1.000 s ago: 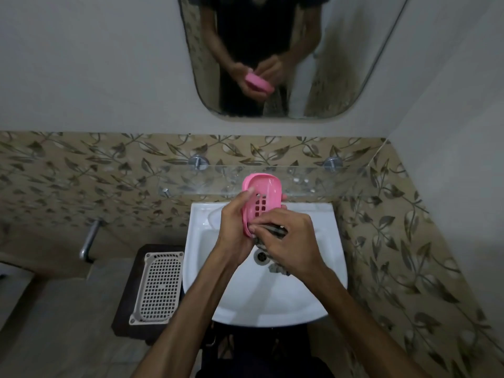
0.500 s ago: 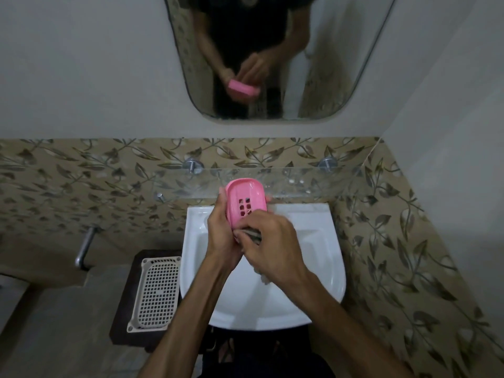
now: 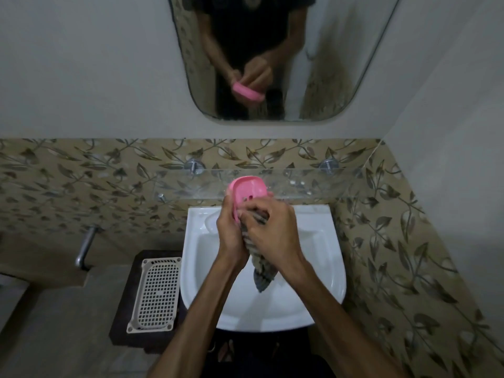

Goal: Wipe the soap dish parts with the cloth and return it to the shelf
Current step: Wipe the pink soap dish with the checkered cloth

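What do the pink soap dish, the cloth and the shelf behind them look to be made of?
Soap dish: likely moulded plastic, smooth, slightly glossy pink, with punched drain holes. Cloth: woven fabric, grey-striped, hanging limp. Shelf: clear glass or acrylic; the tile pattern shows through.

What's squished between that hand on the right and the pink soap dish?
In the head view, the striped cloth lies between them. The right hand grips it against the pink soap dish, and its loose end hangs over the white sink.
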A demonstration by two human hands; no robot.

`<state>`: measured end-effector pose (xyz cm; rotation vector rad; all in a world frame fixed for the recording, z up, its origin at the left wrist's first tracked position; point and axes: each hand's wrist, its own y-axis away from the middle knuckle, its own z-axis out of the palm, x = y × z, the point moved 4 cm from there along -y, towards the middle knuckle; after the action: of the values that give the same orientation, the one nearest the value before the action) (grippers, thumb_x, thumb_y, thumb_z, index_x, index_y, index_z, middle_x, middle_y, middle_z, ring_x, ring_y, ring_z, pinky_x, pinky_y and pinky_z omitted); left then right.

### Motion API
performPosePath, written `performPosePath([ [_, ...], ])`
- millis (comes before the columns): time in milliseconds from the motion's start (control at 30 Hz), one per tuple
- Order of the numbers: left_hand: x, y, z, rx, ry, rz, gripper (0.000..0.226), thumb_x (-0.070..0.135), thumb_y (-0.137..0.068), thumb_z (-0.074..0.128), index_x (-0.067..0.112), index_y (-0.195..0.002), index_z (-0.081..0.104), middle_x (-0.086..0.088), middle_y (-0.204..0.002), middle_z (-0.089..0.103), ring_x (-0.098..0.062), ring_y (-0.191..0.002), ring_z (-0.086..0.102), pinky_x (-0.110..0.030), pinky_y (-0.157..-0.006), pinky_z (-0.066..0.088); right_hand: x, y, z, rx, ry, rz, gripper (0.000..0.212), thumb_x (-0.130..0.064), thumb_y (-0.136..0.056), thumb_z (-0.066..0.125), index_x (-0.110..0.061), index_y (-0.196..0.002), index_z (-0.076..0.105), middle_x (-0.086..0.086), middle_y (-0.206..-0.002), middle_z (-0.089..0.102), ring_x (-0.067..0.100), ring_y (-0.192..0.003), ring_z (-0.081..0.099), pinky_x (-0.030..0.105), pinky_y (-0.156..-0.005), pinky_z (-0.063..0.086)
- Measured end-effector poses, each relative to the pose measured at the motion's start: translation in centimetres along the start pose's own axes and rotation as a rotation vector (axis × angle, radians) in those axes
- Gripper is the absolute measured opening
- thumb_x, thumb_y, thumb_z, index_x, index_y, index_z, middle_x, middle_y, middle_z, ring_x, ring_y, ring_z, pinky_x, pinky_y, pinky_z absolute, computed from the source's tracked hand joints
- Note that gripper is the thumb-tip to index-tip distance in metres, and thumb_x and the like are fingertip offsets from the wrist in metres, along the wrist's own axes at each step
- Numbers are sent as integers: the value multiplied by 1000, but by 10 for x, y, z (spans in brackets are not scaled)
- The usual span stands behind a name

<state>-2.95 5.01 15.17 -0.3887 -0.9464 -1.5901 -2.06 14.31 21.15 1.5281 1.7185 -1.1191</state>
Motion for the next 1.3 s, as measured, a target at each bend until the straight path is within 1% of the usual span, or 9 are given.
performPosePath([
  [100, 7, -2, -1, -22, -50, 47, 70, 61, -103, 37, 7, -108, 82, -21, -111, 76, -28, -94, 74, -37, -83, 63, 14, 17, 6, -115, -135, 155, 16, -10, -87, 81, -24, -92, 85, -17, -88, 78, -3, -85, 75, 16, -80, 62],
  [200, -5, 0, 5, 13, -41, 58, 63, 52, -106, 39, 15, -86, 87, -9, -89, 81, -19, -82, 78, -28, -70, 63, 24, 8, 8, -19, -505, 435, 11, -6, -89, 79, -15, -86, 85, 0, -85, 83, 18, -84, 81, 35, -85, 66],
  [300, -21, 0, 9, 55, 18, 23, 63, 41, -111, 38, 15, -79, 86, -7, -84, 81, -14, -79, 79, -24, -67, 61, 20, -1, 10, 98, -631, 467, 9, -9, -92, 79, -15, -88, 83, 4, -84, 83, 22, -84, 82, 33, -83, 66],
  [467, -6, 0, 3, 65, -102, 123, 53, 53, -97, 50, 11, -85, 79, -7, -77, 76, -18, -71, 74, -27, -65, 62, 22, 20, 9, -17, -561, 386, 20, -7, -95, 75, -23, -87, 84, 0, -88, 84, 18, -86, 81, 29, -81, 64],
  [633, -27, 7, 7, -8, 0, 9, 55, 46, -102, 41, 22, -85, 87, -5, -91, 82, -12, -86, 79, -22, -70, 60, 21, -4, 6, 112, -649, 491, 16, -9, -92, 79, -23, -85, 82, 2, -83, 83, 18, -82, 82, 28, -77, 64],
  [900, -23, 6, -14, 70, 16, 39, 41, 39, -93, 56, 7, -109, 76, -15, -103, 77, -25, -100, 74, -33, -86, 62, 26, 15, 15, -43, -662, 366, 20, -16, -88, 84, -19, -108, 82, -1, -101, 84, 17, -99, 80, 26, -87, 63],
  [1067, -12, 5, -26, 8, -58, 81, 52, 15, -108, 39, 16, -81, 84, -6, -80, 77, -16, -78, 74, -25, -69, 60, 29, 19, 15, -30, -535, 309, 11, -13, -88, 84, -19, -97, 83, -2, -92, 83, 17, -90, 80, 36, -86, 65],
  [1200, -5, 10, -26, -63, -58, -60, 51, 44, -110, 42, 17, -106, 85, -14, -108, 79, -24, -101, 76, -33, -87, 61, 21, 22, 12, 16, -293, 95, 9, -24, -81, 81, -30, -88, 80, -17, -84, 79, 3, -79, 76, 17, -75, 60],
  [1300, 1, 14, -27, -169, 28, -268, 76, 64, -97, 57, -3, -130, 70, -25, -127, 70, -35, -117, 70, -44, -102, 56, 14, 25, 8, 12, -103, -168, 14, -16, -75, 79, -23, -88, 80, -13, -83, 78, 3, -77, 73, 22, -73, 59],
])
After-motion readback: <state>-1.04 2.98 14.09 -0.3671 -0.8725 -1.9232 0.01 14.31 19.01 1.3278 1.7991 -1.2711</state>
